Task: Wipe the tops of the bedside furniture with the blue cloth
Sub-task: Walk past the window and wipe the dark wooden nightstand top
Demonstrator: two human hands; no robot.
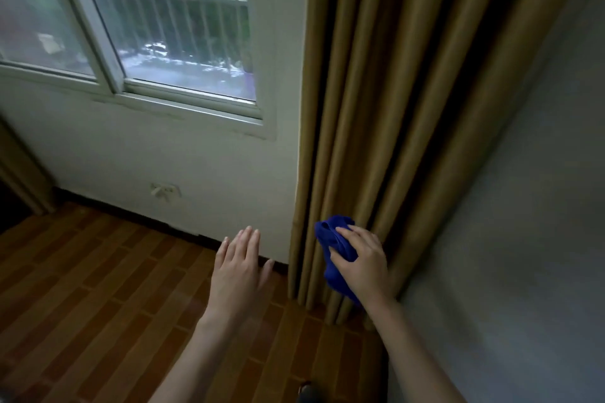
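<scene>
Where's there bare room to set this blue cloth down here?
Only the wooden floor, bare from the wall's dark skirting to the curtain, below the open left hand. The right hand holds the blue cloth against the curtain folds; no furniture top shows.

Head view, angled down toward floor [98, 304], window wall.

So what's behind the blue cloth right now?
Behind the blue cloth, bunched in the right hand, hang tan curtain folds. The curtain hides whatever is behind it. No bedside furniture shows.
</scene>
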